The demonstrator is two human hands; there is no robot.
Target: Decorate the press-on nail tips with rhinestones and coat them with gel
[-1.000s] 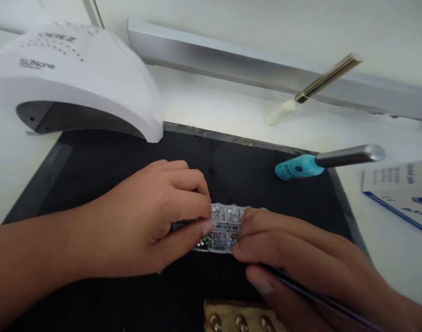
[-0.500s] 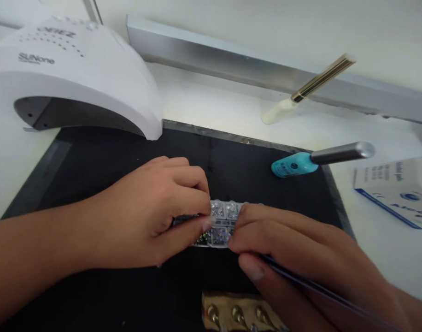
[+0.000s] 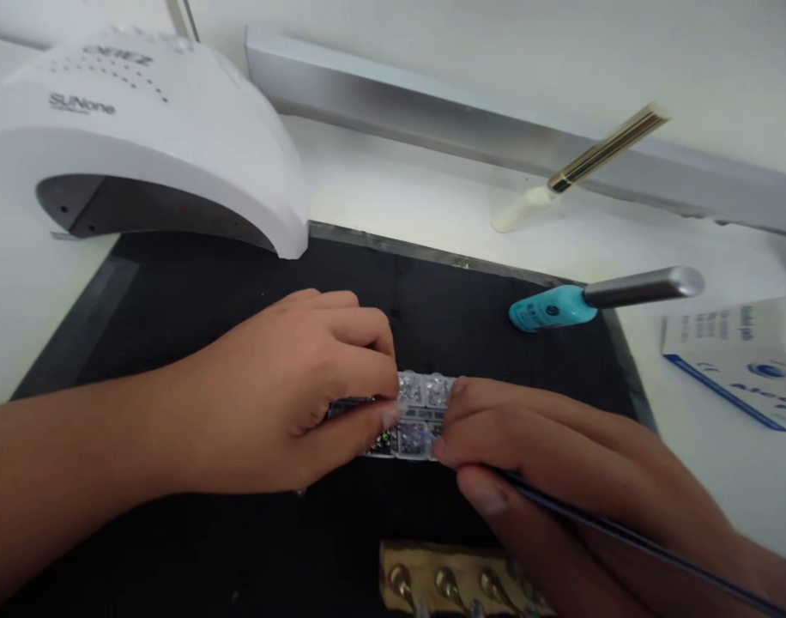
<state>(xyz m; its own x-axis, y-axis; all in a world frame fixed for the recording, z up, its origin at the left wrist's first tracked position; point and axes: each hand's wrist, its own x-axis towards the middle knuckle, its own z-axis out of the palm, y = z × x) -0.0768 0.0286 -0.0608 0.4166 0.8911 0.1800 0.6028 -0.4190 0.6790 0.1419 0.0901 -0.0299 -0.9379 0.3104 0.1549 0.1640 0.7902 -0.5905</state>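
Because the compartments in the clear case (image 3: 425, 413) are small and full of tiny glittering pieces, the work calls for a firm hold and very little force. The case lies on the black mat (image 3: 444, 326), between the two hands, with the mat spread over the white worktop (image 3: 380, 176). The left hand (image 3: 264, 395) is closed on it, thumb and forefinger pinched over its near-left part; that grip would serve best if it pinned the case flat without tipping it or covering the compartment being worked. The right hand (image 3: 560, 446) grips a slim dark tool (image 3: 625, 534) between thumb and fingers, its fingertips at the right end of the case. Holding the tool low, as here, should give fine control; its tip would do well to meet the case lightly, since a jerk could scatter the pieces. Exactly where the tip touches cannot be made out. Resting the side of the right hand on the mat would steady it, provided it clears the block with gold knobs (image 3: 425, 566) just below and the turquoise bottle (image 3: 551, 309) beyond.
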